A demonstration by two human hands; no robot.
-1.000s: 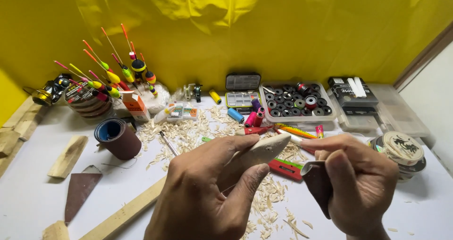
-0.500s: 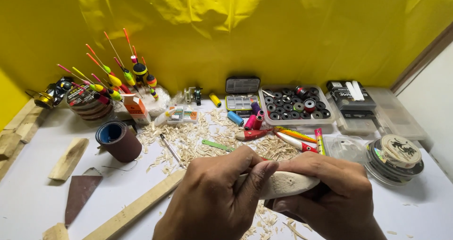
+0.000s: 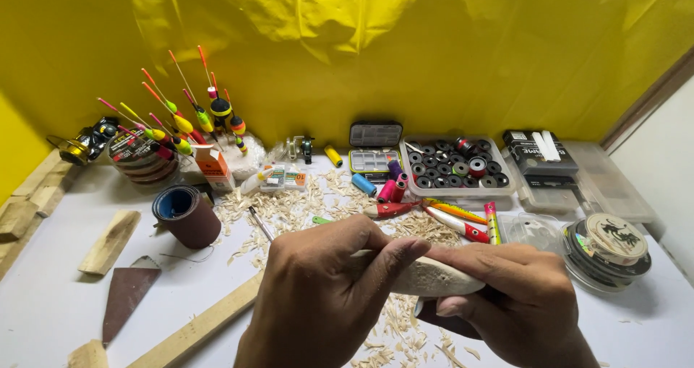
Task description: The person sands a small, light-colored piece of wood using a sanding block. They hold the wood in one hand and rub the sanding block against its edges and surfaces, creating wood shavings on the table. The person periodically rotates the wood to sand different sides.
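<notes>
A pale carved wooden piece (image 3: 434, 275), rounded like a fish body, lies crosswise between both hands. My left hand (image 3: 322, 296) grips its left part, thumb pressed on top. My right hand (image 3: 517, 299) covers its right end from above, with a dark brown sheet of sandpaper (image 3: 444, 321) under the fingers against the wood. Wood shavings (image 3: 289, 209) are scattered on the white table beneath and beyond the hands.
A sandpaper roll (image 3: 186, 216) and a cut sandpaper piece (image 3: 126, 296) lie left, with wood strips (image 3: 199, 324) and blocks (image 3: 108, 241). Behind stand fishing floats (image 3: 181, 122), painted lures (image 3: 452, 212), thread spools (image 3: 394, 187), a tray of bobbins (image 3: 459, 167), tackle boxes (image 3: 542, 162) and line spools (image 3: 607, 249).
The wooden piece has turned from tilted up to lying level between the hands. My right hand has closed over its right end with the sandpaper, and both hands sit lower and nearer.
</notes>
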